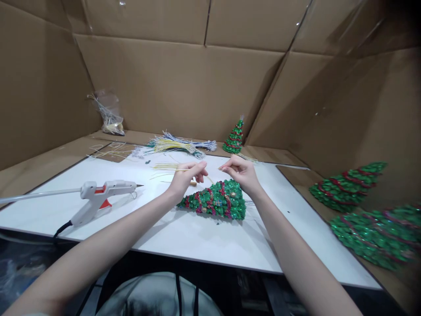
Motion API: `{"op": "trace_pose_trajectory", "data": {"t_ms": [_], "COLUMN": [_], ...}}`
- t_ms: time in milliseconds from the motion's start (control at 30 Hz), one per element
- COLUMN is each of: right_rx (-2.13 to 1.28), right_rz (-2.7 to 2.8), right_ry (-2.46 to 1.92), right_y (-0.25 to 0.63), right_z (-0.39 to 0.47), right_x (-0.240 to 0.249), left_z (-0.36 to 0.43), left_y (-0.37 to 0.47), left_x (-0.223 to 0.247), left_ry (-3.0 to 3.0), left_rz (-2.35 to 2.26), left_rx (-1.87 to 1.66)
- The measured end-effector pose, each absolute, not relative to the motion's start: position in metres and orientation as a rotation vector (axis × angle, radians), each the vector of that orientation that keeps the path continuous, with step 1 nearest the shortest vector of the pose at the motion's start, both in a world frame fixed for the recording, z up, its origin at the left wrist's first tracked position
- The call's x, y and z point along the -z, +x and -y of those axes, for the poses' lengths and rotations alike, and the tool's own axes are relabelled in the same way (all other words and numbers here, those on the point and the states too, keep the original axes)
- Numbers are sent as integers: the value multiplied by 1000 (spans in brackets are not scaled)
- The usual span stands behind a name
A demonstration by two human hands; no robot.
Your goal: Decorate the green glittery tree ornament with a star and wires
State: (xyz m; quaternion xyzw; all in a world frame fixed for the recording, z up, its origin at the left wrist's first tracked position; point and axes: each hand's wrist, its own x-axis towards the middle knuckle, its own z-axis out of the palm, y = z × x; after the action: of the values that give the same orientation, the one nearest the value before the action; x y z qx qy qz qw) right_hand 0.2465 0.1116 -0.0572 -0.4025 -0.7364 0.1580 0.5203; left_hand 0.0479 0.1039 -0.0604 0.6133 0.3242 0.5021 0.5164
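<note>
A decorated green tinsel Christmas tree (213, 201) lies on its side on the white board, its tip to the left and its wide base to the right. Above its narrow end, my left hand (187, 176) is closed, with a thin yellow wire (182, 170) running across its fingers. My right hand (241, 172) is above the base, thumb and fingertips pinched on something small and gold-coloured, too tiny to name. A gap separates the two hands. Partly behind my left hand, a short brown stick-like piece (192, 183) lies by the tree.
A white glue gun (108, 189) with a glue stick lies at left. Loose yellow wires (164, 166) and a bundle of coloured wires (177, 145) lie behind the hands. A small tree (234, 138) stands at the back; two trees (345, 188) lie right. A plastic bag (110, 114) leans against the cardboard wall.
</note>
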Motion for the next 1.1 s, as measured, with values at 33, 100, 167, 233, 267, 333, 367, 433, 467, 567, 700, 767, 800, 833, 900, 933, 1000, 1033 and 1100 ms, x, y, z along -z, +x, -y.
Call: {"op": "trace_pose_trajectory", "data": {"t_ms": [33, 100, 167, 233, 267, 333, 367, 433, 467, 567, 700, 767, 800, 833, 900, 933, 1000, 1033, 1100], "right_rx": [-363, -356, -366, -371, -369, -361, -358, -355, -356, -353, -373, -407, -424, -439, -454, -455, -457, -459, -467], "right_rz": [1779, 1797, 1803, 1802, 1800, 1800, 1802, 1812, 1820, 1840, 1855, 1853, 1851, 1849, 1849, 1847, 1840, 1834, 1822], "right_ry": [-944, -923, -928, -943, -950, -957, -956, -944, -934, -902, -871, -858, -851, -846, -838, -835, -828, -825, -818], "right_y": [247, 247, 247, 247, 247, 246, 246, 246, 246, 246, 246, 247, 247, 247, 248, 249, 248, 248, 247], "right_z": [-112, -111, -111, -110, -109, -108, -107, -107, -107, -107, -108, -109, -109, -109, -110, -111, -111, -111, -111], "right_x": [57, 56, 55, 55, 55, 54, 54, 53, 53, 52, 52, 52, 52, 52, 52, 51, 51, 51, 51], "left_z": [-104, -103, -102, -101, -101, -101, -101, -101, -101, -102, -101, -99, -98, -96, -93, -92, -91, -90, -90], "left_y": [49, 51, 52, 53, 53, 52, 52, 52, 53, 53, 53, 53, 53, 53, 54, 54, 54, 55, 55], "left_x": [60, 60, 60, 61, 61, 61, 61, 62, 62, 63, 63, 61, 61, 60, 57, 56, 55, 54, 54], "left_ry": [1470, 1468, 1471, 1478, 1481, 1489, 1493, 1506, 1514, 1549, 1622, 1664, 1685, 1705, 1740, 1753, 1774, 1780, 1787], "left_rz": [-788, -802, -806, -806, -809, -818, -820, -817, -812, -789, -769, -771, -773, -773, -771, -771, -772, -773, -772], "left_rx": [-1200, -1176, -1145, -1124, -1120, -1123, -1128, -1137, -1140, -1147, -1165, -1179, -1184, -1190, -1193, -1193, -1190, -1189, -1194]}}
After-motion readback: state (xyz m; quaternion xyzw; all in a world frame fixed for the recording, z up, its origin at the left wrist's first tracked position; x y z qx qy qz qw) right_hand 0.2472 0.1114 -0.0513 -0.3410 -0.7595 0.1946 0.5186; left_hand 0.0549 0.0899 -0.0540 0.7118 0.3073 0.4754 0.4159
